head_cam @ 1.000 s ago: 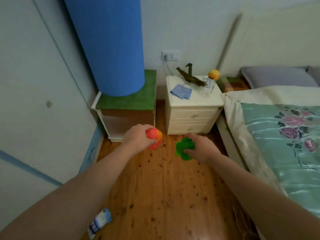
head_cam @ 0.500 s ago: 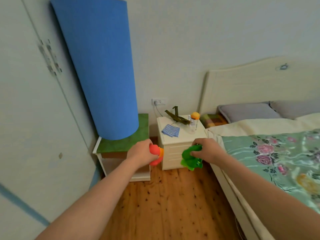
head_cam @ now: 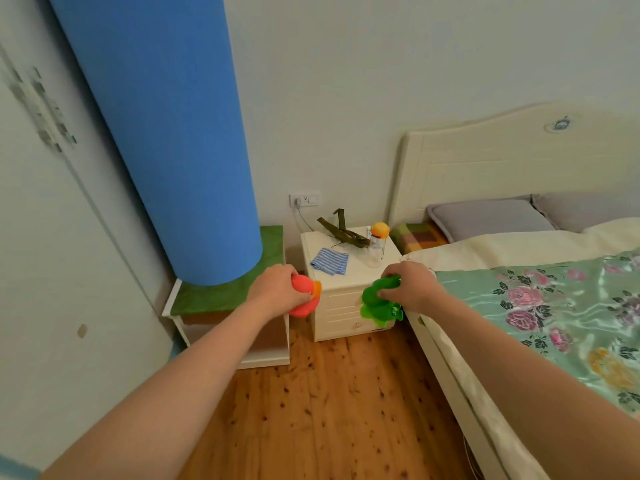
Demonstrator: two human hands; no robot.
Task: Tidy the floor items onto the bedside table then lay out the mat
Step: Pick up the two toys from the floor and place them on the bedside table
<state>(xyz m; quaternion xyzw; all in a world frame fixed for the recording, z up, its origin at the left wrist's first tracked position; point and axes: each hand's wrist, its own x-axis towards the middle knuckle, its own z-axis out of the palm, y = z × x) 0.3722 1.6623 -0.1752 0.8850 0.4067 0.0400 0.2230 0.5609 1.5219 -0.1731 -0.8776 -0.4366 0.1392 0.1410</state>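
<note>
My left hand [head_cam: 277, 291] grips a red-orange rubber toy [head_cam: 304, 295], held in the air in front of the white bedside table [head_cam: 346, 306]. My right hand [head_cam: 410, 287] grips a green soft toy [head_cam: 375, 303] at the table's front right corner, beside the bed edge. On the table top lie a blue striped cloth [head_cam: 329, 260], a dark green folded-leaf figure [head_cam: 341, 232] and a clear bottle with an orange cap [head_cam: 376, 245]. The rolled blue mat [head_cam: 162, 133] stands upright on a low green-topped shelf [head_cam: 221, 296] left of the table.
A bed with a green floral cover [head_cam: 554, 306] and white headboard [head_cam: 502, 161] fills the right side. A pale wardrobe door [head_cam: 52, 254] lines the left. Wooden floor [head_cam: 329, 410] stretches below my arms. A wall socket [head_cam: 304, 200] with a cable sits behind the table.
Both hands have lifted the toys from floor level up toward the bedside table. The view has tilted up and moved closer; the item on the floor at lower left has left the frame.
</note>
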